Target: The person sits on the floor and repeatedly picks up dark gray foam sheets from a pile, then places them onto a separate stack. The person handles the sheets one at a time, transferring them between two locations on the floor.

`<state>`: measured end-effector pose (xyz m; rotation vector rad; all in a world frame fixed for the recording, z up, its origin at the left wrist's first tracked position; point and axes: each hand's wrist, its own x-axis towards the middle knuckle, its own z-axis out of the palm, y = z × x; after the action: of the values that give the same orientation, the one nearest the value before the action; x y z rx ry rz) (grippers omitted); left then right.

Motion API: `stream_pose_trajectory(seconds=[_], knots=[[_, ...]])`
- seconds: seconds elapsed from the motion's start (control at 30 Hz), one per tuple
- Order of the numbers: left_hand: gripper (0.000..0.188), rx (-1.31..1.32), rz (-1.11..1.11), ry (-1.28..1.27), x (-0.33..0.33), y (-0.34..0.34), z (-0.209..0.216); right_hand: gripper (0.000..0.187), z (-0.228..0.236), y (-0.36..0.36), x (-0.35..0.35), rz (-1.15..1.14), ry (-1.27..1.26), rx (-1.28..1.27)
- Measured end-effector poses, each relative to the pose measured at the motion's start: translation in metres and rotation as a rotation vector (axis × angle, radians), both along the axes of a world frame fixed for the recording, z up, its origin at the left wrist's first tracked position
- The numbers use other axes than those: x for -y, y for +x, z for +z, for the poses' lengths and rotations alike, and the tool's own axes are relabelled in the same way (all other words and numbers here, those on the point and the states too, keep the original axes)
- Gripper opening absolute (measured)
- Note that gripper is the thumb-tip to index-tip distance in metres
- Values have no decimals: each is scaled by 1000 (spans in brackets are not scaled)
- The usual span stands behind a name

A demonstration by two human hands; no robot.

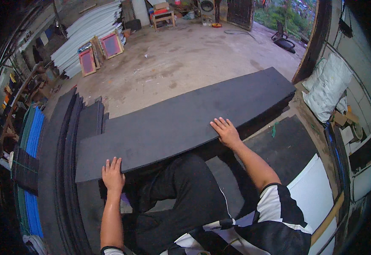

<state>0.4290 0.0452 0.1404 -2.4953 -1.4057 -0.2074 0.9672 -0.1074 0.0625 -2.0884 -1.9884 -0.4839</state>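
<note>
A long stack of dark grey foam-like sheets [181,114] lies crosswise in front of my knees. My left hand [113,173] rests flat on its near edge toward the left end, fingers stretched out. Farther right, my right hand [226,130] lies on the same near edge with its fingers spread, pointing away from me. Neither hand grips anything. The sheets' exact material cannot be made out, and my black-trousered legs [185,187] partly hide what lies beneath the stack.
More dark sheets [62,157] and blue sheets [33,131] stand stacked at the left. White sheets [92,32] with framed panels [111,44] lean at the far left. A white sack [329,87] is at the right, above a white board [310,191]. A doorway opens at the far right.
</note>
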Motion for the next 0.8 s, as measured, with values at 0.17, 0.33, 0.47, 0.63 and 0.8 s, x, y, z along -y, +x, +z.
stream_pose_trajectory(seconds=[0.17, 0.33, 0.47, 0.63, 0.8], knots=[[90, -20, -33, -28, 15, 25, -15, 81, 12, -44, -24, 83, 40, -170], [95, -22, 58, 11, 1, 5, -5, 74, 27, -69, -61, 178, 9, -147], [96, -96, 144, -42, 26, -42, 22, 69, 27, -79, -76, 196, -15, -90], [93, -19, 228, -4, 88, -94, 38, 64, 31, -133, -114, 295, 96, -60], [90, 73, 390, 59, 152, -144, 31, 58, 36, -206, -160, 464, 154, -52]])
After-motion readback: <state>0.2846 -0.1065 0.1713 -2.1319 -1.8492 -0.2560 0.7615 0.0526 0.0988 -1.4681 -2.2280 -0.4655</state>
